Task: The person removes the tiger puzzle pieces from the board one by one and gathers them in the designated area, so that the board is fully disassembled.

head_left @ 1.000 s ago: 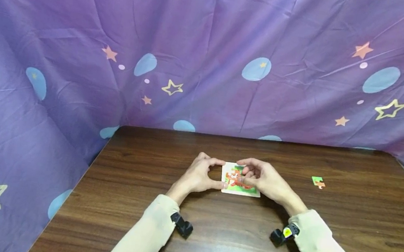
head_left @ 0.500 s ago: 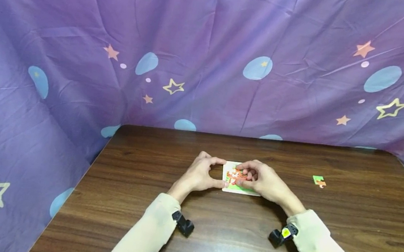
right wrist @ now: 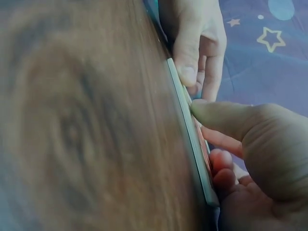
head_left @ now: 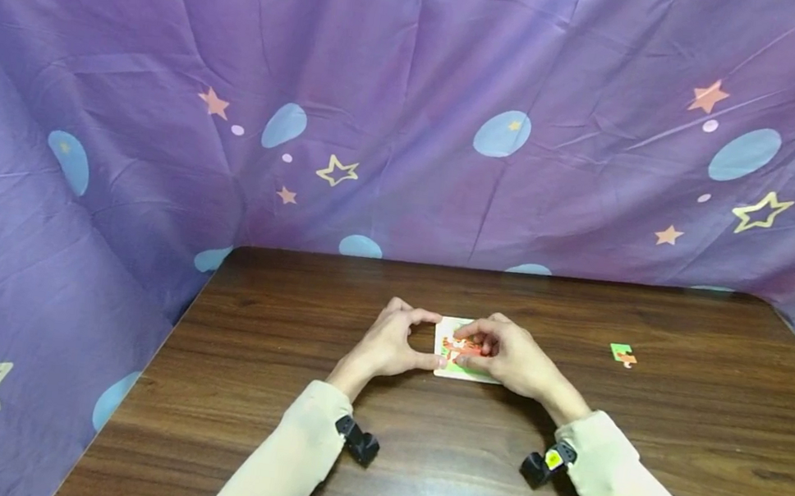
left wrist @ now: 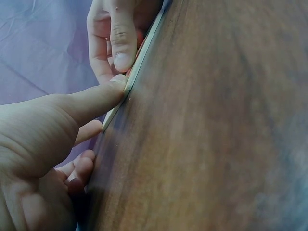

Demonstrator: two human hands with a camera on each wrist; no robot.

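Note:
A small white-framed jigsaw puzzle (head_left: 442, 336) with an orange-and-white animal on green lies flat on the table. My left hand (head_left: 384, 344) grips its left side, the index fingertip at the far corner and the thumb near the front corner. From the right, my right hand (head_left: 519, 361) reaches over the picture with thumb and index fingertip apart on it, the other fingers curled. In the right wrist view, the right thumb (right wrist: 226, 117) touches the puzzle's face beside the board's edge (right wrist: 190, 139). The right hand covers the puzzle's right part; I cannot tell whether it pinches a piece.
A loose green-and-orange puzzle piece (head_left: 623, 355) lies to the right on the brown wooden table (head_left: 685, 449). A purple curtain (head_left: 414, 109) with stars and ovals hangs behind the table and along its left side. Both sleeved wrists wear black cameras.
My right hand has moved left and slightly nearer across the picture, its fingertips now over the left-middle part. My left hand keeps its hold on the puzzle's left side.

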